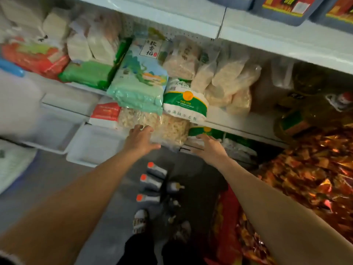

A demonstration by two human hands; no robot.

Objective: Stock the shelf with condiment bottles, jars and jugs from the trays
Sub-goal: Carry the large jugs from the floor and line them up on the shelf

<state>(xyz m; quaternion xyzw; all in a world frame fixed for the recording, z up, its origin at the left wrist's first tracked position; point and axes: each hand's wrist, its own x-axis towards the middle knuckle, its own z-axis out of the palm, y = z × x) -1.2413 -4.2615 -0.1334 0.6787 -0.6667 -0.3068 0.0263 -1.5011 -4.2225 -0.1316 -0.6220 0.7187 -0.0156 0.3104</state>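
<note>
The left hand (140, 139) lies spread, fingers on a clear bag of pale pieces (172, 129) at the low shelf (246, 122) edge, the right hand (209, 149) spread beside a green-and-white bag (205, 131), while orange-capped bottles (152, 181) lie on the floor below.

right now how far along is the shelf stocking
Done: blue jugs stand on the top shelf. In hand: no bottle; the left hand and right hand, both open, reach the clear bag low on the shelf. Left: orange-capped bottles lie on the floor, unshelved.
</note>
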